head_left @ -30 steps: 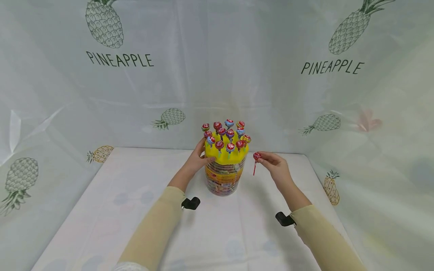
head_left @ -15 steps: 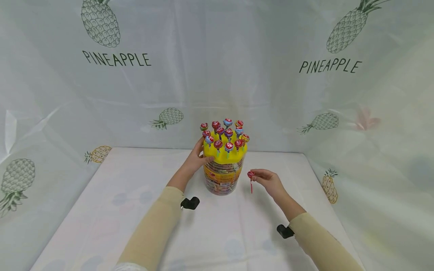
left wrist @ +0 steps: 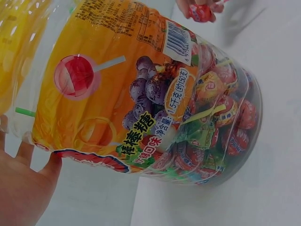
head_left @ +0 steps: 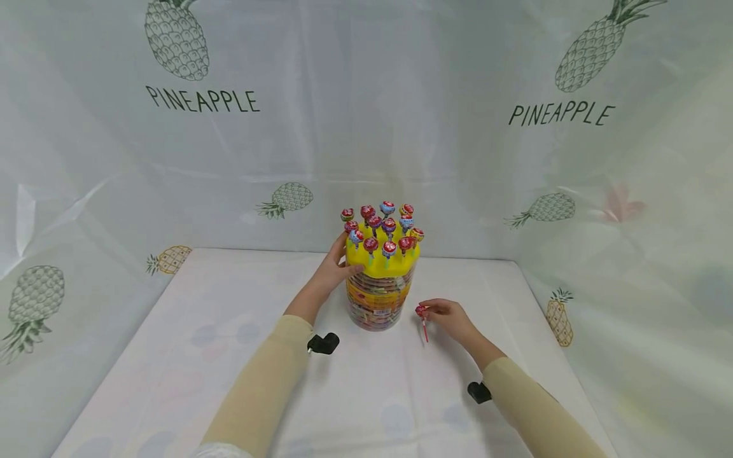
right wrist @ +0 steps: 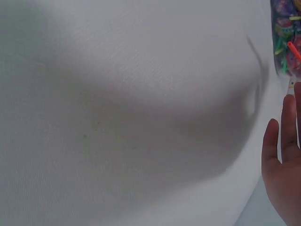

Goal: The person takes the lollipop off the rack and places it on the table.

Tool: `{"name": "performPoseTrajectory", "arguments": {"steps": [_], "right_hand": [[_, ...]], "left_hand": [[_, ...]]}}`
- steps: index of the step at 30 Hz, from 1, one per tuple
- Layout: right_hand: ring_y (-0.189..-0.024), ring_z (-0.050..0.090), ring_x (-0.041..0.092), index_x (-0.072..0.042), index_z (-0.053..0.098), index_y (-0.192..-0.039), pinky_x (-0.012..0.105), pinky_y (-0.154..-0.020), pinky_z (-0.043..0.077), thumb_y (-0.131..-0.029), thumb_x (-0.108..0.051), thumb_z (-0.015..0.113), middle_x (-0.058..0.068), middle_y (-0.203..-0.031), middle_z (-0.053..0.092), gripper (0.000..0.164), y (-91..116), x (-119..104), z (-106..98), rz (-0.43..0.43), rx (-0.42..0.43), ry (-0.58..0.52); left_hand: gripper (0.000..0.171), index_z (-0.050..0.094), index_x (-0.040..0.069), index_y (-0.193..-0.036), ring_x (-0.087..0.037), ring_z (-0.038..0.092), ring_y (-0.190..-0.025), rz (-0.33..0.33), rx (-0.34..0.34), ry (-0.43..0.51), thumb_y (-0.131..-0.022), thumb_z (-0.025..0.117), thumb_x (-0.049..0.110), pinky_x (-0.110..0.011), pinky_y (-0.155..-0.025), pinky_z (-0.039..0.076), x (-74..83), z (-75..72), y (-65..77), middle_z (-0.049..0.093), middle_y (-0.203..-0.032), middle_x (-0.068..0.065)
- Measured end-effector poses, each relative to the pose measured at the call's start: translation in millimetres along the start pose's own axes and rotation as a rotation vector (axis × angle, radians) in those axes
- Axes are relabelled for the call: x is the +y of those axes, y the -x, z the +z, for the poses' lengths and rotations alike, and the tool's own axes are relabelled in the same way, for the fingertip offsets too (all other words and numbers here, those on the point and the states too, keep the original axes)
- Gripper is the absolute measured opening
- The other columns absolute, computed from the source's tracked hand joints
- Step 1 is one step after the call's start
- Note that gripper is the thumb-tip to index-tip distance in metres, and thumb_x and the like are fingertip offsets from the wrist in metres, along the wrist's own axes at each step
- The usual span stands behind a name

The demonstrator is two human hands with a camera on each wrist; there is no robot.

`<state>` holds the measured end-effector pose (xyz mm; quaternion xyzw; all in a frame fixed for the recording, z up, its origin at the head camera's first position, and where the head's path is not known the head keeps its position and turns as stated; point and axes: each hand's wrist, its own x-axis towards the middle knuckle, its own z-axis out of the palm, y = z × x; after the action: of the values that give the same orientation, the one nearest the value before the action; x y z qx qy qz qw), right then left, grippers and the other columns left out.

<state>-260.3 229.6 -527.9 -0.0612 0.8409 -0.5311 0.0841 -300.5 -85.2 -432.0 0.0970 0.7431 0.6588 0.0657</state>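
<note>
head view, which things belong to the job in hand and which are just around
Belong to the job:
candy jar, gripped by the left hand
lollipops standing in its yellow top
red lollipop, pinched by the right hand

Just around:
pineapple-print backdrop
black wrist devices
white-covered table, bearing the jar

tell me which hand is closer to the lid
Left. The left hand holds the jar at the left edge of the lid; the right hand is apart from it, lower and to the right, pinching a lollipop.
</note>
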Motion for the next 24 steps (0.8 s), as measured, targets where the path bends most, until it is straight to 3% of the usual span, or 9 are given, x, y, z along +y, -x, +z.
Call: {"name": "performPoseTrajectory", "arguments": {"steps": [12,19,24], "right_hand": [[-0.082,0.06,0.015,0.001,0.067,-0.116,0.029,-0.067,0.047,-0.089,-0.003,0.069,0.01,-0.099,0.071,0.028,-13,17,5,0.004,-0.058,0.017],[-0.081,0.06,0.016,0.003,0.067,-0.115,0.027,-0.068,0.051,-0.087,0.001,0.069,0.009,-0.093,0.07,0.028,-18,22,5,-0.014,-0.083,0.055],[-0.08,0.057,0.018,-0.003,0.07,-0.113,0.028,-0.071,0.049,-0.086,-0.008,0.074,0.003,-0.088,0.067,0.027,-21,26,7,0.031,-0.057,0.075]], "left_hand": [[0.088,0.017,0.032,-0.156,-0.027,0.018,-0.145,-0.016,0.006,0.014,-0.088,0.073,0.031,-0.051,-0.116,0.018,-0.8,0.2,-1.6,0.017,-0.161,0.002],[0.088,0.016,0.033,-0.156,-0.026,0.017,-0.145,-0.022,0.003,0.013,-0.089,0.073,0.028,-0.05,-0.117,0.016,-0.6,-0.2,-1.4,0.016,-0.162,0.003],[0.088,0.014,0.033,-0.157,-0.026,0.014,-0.146,-0.035,-0.014,0.024,-0.09,0.072,0.028,-0.05,-0.117,0.014,4.7,-0.9,1.0,0.014,-0.162,0.003]]}}
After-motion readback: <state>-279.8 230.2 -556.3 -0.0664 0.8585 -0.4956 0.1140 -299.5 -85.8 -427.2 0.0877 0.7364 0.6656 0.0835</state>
